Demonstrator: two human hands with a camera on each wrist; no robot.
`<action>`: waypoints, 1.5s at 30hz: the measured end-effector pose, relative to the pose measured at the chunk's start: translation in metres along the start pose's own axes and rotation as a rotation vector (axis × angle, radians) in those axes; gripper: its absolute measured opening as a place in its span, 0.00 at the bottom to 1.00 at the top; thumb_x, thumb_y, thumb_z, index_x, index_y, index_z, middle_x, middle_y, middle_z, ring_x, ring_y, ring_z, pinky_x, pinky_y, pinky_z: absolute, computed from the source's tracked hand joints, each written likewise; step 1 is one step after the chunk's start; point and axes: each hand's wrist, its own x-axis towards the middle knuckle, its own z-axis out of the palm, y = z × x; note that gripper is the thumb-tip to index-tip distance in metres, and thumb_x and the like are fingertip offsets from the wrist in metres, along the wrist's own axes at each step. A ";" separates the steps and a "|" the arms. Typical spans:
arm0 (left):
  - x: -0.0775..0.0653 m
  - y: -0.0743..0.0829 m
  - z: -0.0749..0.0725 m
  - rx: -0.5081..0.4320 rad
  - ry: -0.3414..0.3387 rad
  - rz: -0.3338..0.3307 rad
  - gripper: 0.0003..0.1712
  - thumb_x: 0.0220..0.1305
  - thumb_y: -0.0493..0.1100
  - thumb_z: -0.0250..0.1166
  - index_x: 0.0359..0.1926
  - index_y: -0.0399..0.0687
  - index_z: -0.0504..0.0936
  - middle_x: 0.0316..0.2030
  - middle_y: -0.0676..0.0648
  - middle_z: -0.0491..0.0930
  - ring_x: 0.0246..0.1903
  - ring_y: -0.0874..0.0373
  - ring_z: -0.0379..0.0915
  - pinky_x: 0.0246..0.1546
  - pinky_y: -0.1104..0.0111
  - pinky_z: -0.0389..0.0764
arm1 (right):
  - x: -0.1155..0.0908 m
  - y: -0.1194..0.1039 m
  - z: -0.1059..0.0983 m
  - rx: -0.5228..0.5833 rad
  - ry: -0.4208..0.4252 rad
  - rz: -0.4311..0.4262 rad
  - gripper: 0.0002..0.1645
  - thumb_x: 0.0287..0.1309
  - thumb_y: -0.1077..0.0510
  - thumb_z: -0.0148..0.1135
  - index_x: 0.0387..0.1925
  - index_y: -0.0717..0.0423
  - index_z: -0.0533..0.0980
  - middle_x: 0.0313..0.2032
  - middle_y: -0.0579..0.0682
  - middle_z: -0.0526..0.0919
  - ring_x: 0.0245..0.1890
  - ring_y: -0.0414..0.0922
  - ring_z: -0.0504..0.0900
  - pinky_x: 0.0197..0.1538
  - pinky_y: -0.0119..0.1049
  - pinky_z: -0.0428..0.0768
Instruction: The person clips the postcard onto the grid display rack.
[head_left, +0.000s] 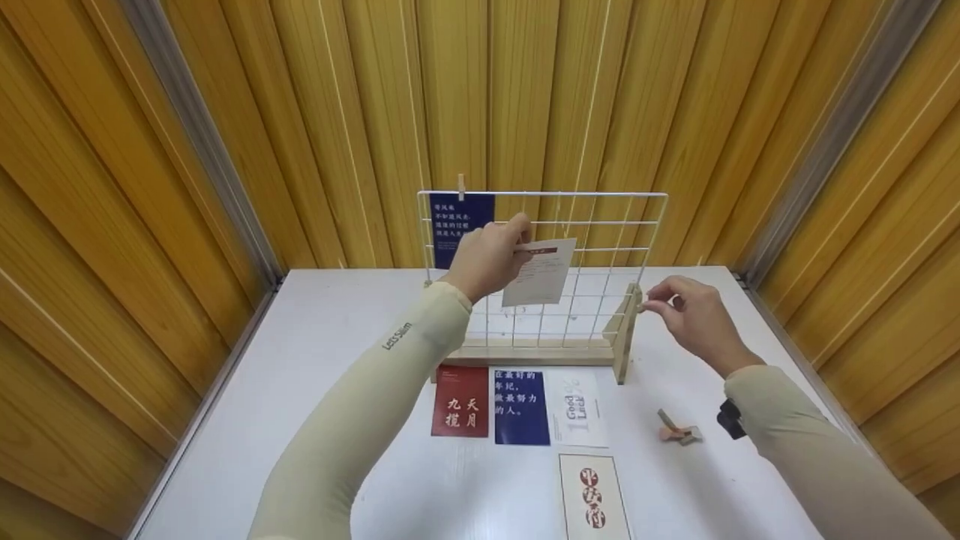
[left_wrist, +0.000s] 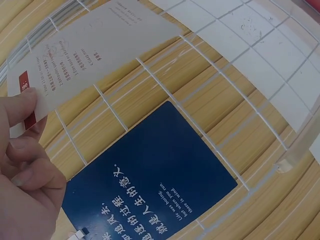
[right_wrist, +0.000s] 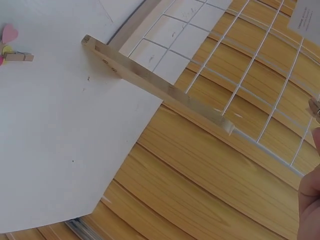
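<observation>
In the head view my left hand [head_left: 491,255] pinches a white printed card [head_left: 546,279] by its upper left corner, before the white wire grid rack [head_left: 570,330]. The left wrist view shows thumb and fingers on the red strip of that card [left_wrist: 95,55]. A blue card [head_left: 461,214] hangs at the grid's upper left under a wooden clothespin [head_left: 461,187]. Right of the rack is my right hand [head_left: 694,319], thumb and forefinger together. The right wrist view shows a small wooden clothespin [right_wrist: 315,107] at its fingertips, partly cut off by the frame edge.
On the white table before the rack lie a red card [head_left: 460,405], a blue card [head_left: 520,409], a Good Luck card [head_left: 579,412] and a cream card [head_left: 592,499]. Several clothespins [head_left: 679,431] lie to their right. A wooden foot [head_left: 628,337] supports the rack's right end.
</observation>
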 end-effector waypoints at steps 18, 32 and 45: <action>0.026 -0.002 -0.003 0.085 0.200 0.029 0.06 0.68 0.42 0.65 0.43 0.47 0.78 0.41 0.49 0.82 0.27 0.58 0.77 0.32 0.67 0.83 | -0.021 0.007 0.001 0.036 -0.041 0.064 0.05 0.56 0.64 0.71 0.35 0.60 0.82 0.35 0.52 0.85 0.38 0.48 0.83 0.44 0.18 0.74; 0.034 -0.008 -0.003 0.243 0.267 -0.005 0.09 0.70 0.44 0.62 0.46 0.45 0.78 0.44 0.45 0.84 0.28 0.52 0.83 0.27 0.63 0.84 | -0.026 0.002 0.004 0.064 -0.076 0.081 0.05 0.56 0.65 0.71 0.35 0.59 0.81 0.35 0.51 0.85 0.39 0.49 0.83 0.46 0.51 0.83; 0.031 -0.021 -0.010 0.258 0.250 -0.024 0.09 0.70 0.46 0.62 0.44 0.45 0.77 0.39 0.46 0.84 0.28 0.53 0.82 0.27 0.63 0.84 | 0.012 -0.030 -0.008 0.034 -0.054 -0.010 0.05 0.56 0.64 0.72 0.34 0.60 0.82 0.33 0.50 0.85 0.30 0.43 0.76 0.36 0.26 0.75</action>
